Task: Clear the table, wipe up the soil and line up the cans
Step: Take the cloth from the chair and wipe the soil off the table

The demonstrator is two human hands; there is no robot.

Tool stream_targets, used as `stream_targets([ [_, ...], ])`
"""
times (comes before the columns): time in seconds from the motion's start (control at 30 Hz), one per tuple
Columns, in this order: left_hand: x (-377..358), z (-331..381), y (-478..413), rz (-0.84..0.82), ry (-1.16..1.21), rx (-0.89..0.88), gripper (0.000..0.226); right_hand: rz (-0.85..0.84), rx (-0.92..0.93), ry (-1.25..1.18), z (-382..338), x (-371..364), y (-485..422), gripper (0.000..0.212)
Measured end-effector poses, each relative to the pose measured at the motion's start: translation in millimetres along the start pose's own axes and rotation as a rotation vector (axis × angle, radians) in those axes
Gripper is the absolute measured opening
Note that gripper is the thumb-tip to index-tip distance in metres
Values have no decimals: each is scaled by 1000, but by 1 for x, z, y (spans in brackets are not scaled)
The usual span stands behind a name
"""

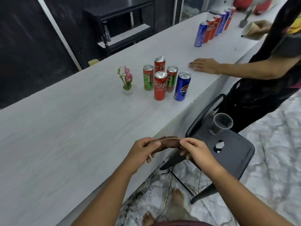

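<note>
**Cloth folded in both hands at the table's edge, cans not yet in a row**

Thumbs and fingertips of the left hand (143,149) and the right hand (195,150) pinch the two ends of a brown cloth (164,142), closed around it with no slack in the grip. The cloth sits doubled over between them, probably being folded to give a clean face for wiping, or to trap soil already gathered; which one cannot be told from here.

The cloth hangs just past the near edge of the white table (65,128), above a black chair (228,150) that carries a clear plastic cup (221,123). Dark soil (140,195) is scattered on the marble floor beneath the table edge. The tabletop near the cloth looks bare, giving wide room for a sweep.

Farther along the table from the cloth, five cans (160,85) stand upright in a loose cluster, a small potted flower (127,80) just beside them. Beyond these another person's hand (203,65) lies flat on the surface, limiting free room there. At the far end a second set of cans (213,26) already forms a line.
</note>
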State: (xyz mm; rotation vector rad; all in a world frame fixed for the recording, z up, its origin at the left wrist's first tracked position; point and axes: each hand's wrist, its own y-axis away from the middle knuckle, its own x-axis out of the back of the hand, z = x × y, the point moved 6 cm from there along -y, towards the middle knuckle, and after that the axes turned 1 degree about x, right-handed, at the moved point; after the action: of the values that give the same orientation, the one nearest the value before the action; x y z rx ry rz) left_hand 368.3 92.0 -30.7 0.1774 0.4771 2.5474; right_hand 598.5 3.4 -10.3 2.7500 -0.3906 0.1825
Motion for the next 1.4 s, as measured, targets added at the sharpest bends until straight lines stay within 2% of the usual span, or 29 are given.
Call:
stream_targets([
  [0.27, -121, 6, -49, -236, -207, 30, 32, 275, -99, -75, 49, 107, 37, 22],
  [0.57, -237, -1, -90, -453, -430, 45, 21, 459, -182, -119, 119, 191, 69, 24],
  [0.83, -284, -33, -143, -500, -788, 4, 14, 510, -266, 18, 179, 206, 55, 6],
  [0.93, -291, -46, -153, -484, -916, -14, 20, 528, -298, 207, 197, 207, 46, 6],
  [1.03, -291, -60, -156, -460, -1018, 0, 24, 517, -311, 268, 217, 205, 37, 10],
  [1.13, -290, -66, -154, -449, -1042, -1, 27, 468, -365, 329, 232, 202, 34, 20],
  [1.23, -294, -58, -147, -460, -1096, -148, 42, 504, -369, 365, 228, 201, 41, 33],
  [1.4, -282, -34, -125, -384, -936, -242, 43, 594, -224, 480, 182, 193, 48, 45],
])
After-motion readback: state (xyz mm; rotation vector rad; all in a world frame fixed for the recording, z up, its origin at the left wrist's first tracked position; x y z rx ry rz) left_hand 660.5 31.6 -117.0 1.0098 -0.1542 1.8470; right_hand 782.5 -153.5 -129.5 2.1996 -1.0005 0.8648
